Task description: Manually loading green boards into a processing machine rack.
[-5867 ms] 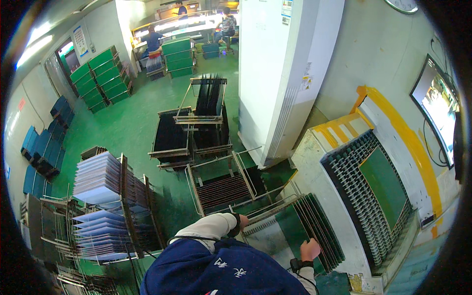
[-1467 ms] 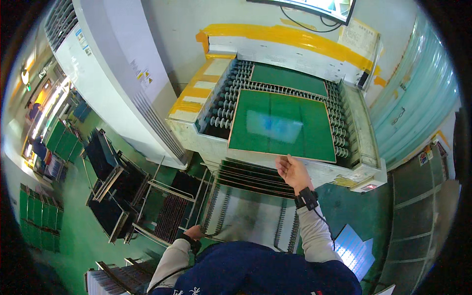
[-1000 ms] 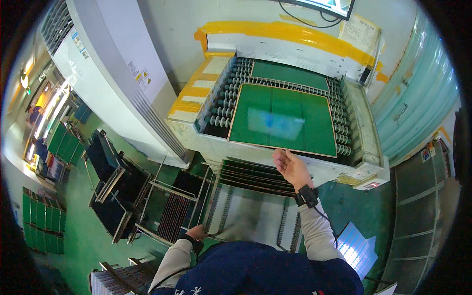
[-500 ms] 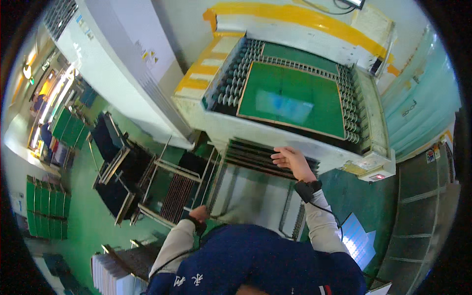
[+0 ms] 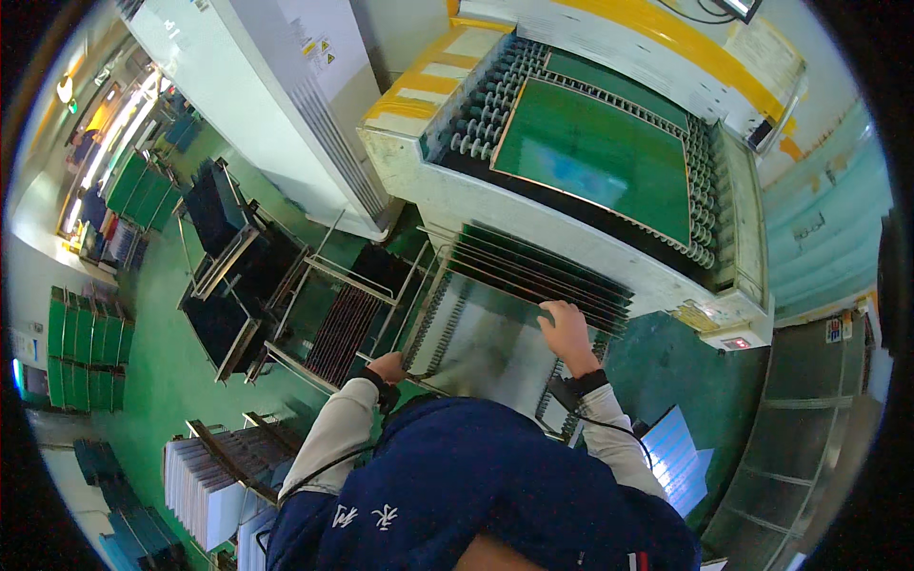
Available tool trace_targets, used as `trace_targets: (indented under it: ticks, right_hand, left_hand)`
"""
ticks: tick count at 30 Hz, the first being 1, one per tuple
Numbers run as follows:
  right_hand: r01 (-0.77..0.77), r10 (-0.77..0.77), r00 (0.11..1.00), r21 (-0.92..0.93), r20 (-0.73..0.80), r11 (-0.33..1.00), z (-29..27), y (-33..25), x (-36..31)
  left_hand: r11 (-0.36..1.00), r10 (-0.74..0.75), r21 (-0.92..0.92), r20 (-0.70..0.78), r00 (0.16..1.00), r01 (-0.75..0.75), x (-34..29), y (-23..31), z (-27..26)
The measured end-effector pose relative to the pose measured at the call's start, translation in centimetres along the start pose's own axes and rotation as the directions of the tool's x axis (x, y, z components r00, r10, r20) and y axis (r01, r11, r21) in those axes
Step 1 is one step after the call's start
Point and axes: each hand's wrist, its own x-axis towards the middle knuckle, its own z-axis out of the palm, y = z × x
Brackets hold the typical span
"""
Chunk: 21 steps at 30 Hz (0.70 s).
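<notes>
A wire-sided rack (image 5: 444,314) stands in front of me, with several dark green boards (image 5: 543,269) upright in its far part and a grey metal base in its near part. My left hand (image 5: 387,367) is closed at the rack's near left edge, its fingers curled round the frame. Over the rack's right side, close to the boards' near right end, my right hand (image 5: 568,335) is open, thumb apart from the fingers, holding nothing. Beyond the rack, a large glossy green panel (image 5: 595,157) lies flat on the roller conveyor (image 5: 476,128).
Wheeled metal racks (image 5: 333,333) with dark slats stand at the left. A stack of pale panels (image 5: 205,476) leans at the lower left. Shiny sheets (image 5: 674,462) lie at the lower right, beside a grey cabinet (image 5: 800,438). A white column (image 5: 286,105) rises left of the conveyor.
My view has shifted, so the conveyor and rack sit higher and further right. My right hand has drawn back from the boards toward me. The left hand stays at the rack's edge.
</notes>
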Motion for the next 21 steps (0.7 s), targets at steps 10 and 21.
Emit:
trace_targets:
  ticks: [10,21]
  right_hand:
    - [-0.044,0.079,0.985,-0.218,0.156,0.975,2.6,-0.1,0.8]
    - [-0.124,0.216,0.961,-0.429,0.173,0.895,4.0,0.4,1.6]
  left_hand:
    - [0.936,0.312,0.205,-0.113,0.943,-0.285,2.6,-3.7,2.5]
    - [0.955,0.017,0.295,-0.016,1.0,-0.012,3.6,-1.6,2.6]
